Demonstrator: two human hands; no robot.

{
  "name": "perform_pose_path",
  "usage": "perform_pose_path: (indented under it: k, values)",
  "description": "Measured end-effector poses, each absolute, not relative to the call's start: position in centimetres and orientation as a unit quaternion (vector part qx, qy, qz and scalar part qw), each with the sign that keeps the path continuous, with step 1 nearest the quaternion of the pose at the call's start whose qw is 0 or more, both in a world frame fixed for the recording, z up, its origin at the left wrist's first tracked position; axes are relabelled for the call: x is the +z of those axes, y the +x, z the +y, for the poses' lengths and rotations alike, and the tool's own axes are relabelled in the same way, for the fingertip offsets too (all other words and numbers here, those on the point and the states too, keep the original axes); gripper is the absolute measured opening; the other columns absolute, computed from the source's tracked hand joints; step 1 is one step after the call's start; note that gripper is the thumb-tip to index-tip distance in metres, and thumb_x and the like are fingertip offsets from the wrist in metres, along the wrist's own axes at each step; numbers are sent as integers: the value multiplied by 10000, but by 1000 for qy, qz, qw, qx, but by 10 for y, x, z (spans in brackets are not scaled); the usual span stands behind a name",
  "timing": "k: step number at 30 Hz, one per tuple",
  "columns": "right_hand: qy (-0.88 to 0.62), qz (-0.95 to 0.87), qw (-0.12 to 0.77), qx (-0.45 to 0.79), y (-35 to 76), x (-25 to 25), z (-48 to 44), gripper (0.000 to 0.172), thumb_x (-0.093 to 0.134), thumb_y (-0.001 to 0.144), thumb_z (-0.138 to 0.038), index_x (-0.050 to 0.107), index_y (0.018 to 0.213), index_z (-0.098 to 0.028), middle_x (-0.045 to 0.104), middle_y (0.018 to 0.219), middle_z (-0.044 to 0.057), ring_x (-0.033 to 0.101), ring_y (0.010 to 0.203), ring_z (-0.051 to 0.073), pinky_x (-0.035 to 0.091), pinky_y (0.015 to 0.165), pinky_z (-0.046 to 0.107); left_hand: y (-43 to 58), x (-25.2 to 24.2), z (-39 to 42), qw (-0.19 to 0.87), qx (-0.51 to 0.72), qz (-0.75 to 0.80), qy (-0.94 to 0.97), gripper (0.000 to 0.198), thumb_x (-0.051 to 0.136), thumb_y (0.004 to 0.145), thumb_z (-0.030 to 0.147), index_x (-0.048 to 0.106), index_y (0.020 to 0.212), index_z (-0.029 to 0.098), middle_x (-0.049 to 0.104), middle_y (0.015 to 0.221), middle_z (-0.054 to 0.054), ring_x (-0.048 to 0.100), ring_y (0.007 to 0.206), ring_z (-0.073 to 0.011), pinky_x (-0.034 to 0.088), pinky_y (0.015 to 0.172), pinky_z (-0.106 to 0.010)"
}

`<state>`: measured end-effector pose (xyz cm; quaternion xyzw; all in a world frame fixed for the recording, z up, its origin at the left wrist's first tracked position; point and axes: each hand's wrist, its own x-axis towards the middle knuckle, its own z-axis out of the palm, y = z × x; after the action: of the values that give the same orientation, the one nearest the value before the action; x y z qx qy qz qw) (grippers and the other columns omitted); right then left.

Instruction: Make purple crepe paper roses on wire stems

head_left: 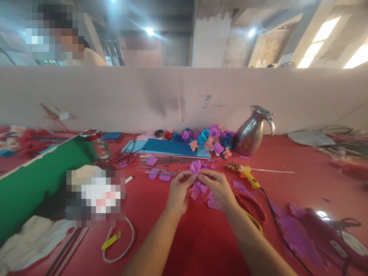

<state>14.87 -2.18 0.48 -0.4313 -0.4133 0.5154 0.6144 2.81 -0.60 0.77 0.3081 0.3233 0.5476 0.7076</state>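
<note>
A small purple paper flower (195,167) is pinched between the fingertips of my left hand (181,188) and my right hand (216,186), which meet over the red table. Cut purple paper pieces (199,190) lie just below my hands, and a few more purple squares (152,161) rest to the left beside thin wires (155,169). To the right of my right hand is a yellow glue gun (249,177) with a black cord. Scissors with red and yellow handles (253,209) lie partly behind my right forearm.
Finished paper flowers (214,140) are heaped at the back beside a metal jug (249,132). Blue sheets (169,147), glasses (126,153) and a glass jar (99,147) are at back left. A green panel (43,180) stands left. Purple scraps (297,234) lie right. A person (89,56) is beyond the partition.
</note>
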Motion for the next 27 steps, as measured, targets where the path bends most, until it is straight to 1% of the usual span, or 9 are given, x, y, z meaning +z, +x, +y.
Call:
perform_pose_path:
  k: [3, 7, 13, 16, 19, 22, 27]
  values:
    - [-434, -419, 614, 508, 149, 6, -22, 241, 754, 633, -374, 753, 773, -177, 695, 688, 23, 594, 623, 135, 455, 626, 253, 27, 6, -4, 715, 538, 328, 302, 224, 840, 485, 193, 694, 650, 156, 657, 627, 14, 567, 558, -71, 442, 589, -201]
    - [-436, -435, 614, 494, 148, 9, -23, 228, 746, 644, -364, 762, 800, -200, 716, 724, 21, 622, 677, 154, 477, 672, 269, 24, 5, -1, 720, 527, 340, 298, 234, 847, 466, 189, 712, 653, 153, 677, 644, -6, 588, 591, -89, 454, 632, -225]
    - [-433, -444, 615, 487, 145, 13, -25, 238, 736, 653, -372, 763, 826, -212, 725, 752, 30, 653, 746, 187, 509, 733, 314, 17, 6, 3, 716, 516, 323, 341, 167, 820, 538, 259, 721, 616, 151, 664, 618, -26, 574, 609, -107, 452, 641, -241]
    - [-424, -447, 613, 495, 143, 14, -25, 230, 735, 667, -358, 763, 846, -216, 721, 763, 26, 659, 759, 181, 511, 761, 314, 15, 7, 4, 710, 519, 332, 342, 170, 828, 518, 255, 716, 593, 152, 665, 613, -27, 573, 618, -109, 446, 636, -236]
    - [-426, -450, 614, 489, 140, 12, -25, 208, 730, 678, -353, 764, 830, -215, 713, 742, 23, 656, 745, 177, 511, 753, 309, 15, 8, 4, 703, 521, 343, 342, 176, 835, 491, 240, 716, 585, 151, 660, 595, -18, 557, 591, -99, 440, 629, -231]
    - [-441, -464, 615, 460, 139, 9, -25, 198, 710, 699, -342, 762, 843, -216, 712, 770, 27, 649, 748, 175, 506, 740, 303, 15, 7, 4, 698, 517, 349, 352, 161, 826, 507, 231, 724, 602, 152, 662, 594, -17, 542, 569, -93, 434, 622, -231]
    - [-474, -496, 612, 395, 138, 5, -25, 175, 665, 733, -314, 757, 850, -222, 700, 777, 27, 628, 722, 169, 494, 684, 285, 16, 1, 6, 672, 531, 349, 381, 120, 795, 571, 240, 745, 651, 166, 688, 650, -42, 591, 668, -134, 448, 717, -261]
